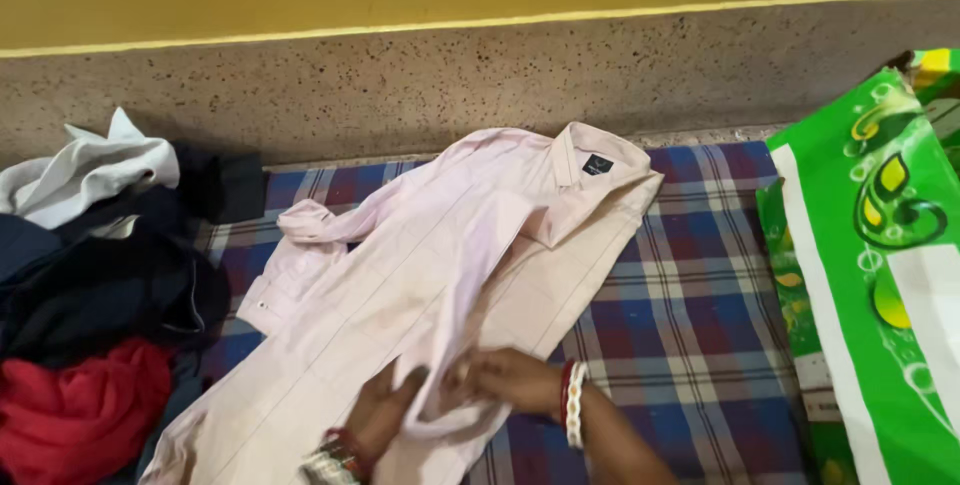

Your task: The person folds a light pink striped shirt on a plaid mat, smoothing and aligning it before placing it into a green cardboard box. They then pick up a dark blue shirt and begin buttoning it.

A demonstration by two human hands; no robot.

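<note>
Head view, our left hand [385, 410] and right hand [510, 380] both pinching the pale pink shirt [450, 245], spread on our plaid cloth [690, 325], dark clothes pile [100, 285] well left, green bag [880, 245] right.

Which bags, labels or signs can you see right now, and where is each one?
Plastic bag: right edge, lying on the checked cloth; green with a white stripe and yellow drop shapes.
Collar label: inside the collar of the pale pink shirt, top centre; small dark rectangle.
No signs or screens.

Both hands — left [385, 410], right [510, 380] — gripping pink shirt [450, 255] on plaid cloth [690, 335]
</note>
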